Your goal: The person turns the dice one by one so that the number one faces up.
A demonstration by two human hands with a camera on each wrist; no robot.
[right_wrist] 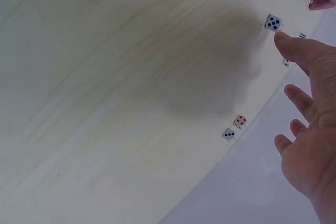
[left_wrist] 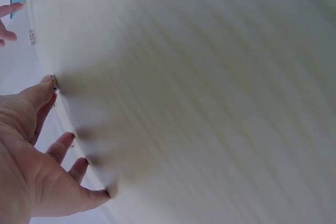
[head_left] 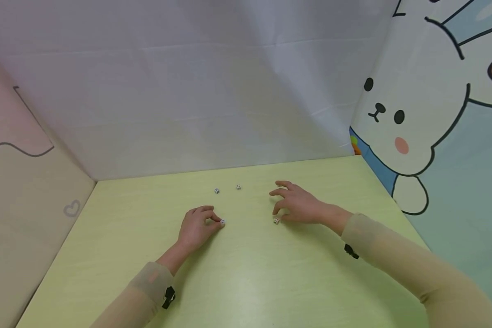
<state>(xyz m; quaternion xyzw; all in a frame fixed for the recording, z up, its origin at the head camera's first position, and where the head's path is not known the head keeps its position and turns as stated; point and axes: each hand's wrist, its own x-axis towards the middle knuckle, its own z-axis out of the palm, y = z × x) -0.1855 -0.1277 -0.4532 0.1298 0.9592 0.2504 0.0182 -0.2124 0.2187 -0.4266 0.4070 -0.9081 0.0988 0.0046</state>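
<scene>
My left hand (head_left: 198, 226) pinches a small white die (head_left: 222, 222) between thumb and index finger, low at the table top. In the left wrist view that die (left_wrist: 54, 83) shows only partly at the thumb tip. My right hand (head_left: 298, 205) hovers with fingers spread and holds nothing. Its thumb tip is right beside another die (head_left: 276, 220); whether they touch I cannot tell. The right wrist view shows this die (right_wrist: 273, 22) with five black dots up.
Toward the back of the table (head_left: 246, 273) lie two dice, one left (head_left: 217, 191) and one right (head_left: 238, 187). In the right wrist view two more, a red-dotted die (right_wrist: 240, 121) and a black-dotted die (right_wrist: 229, 134), lie close together. A white curtain (head_left: 213, 105) hangs behind.
</scene>
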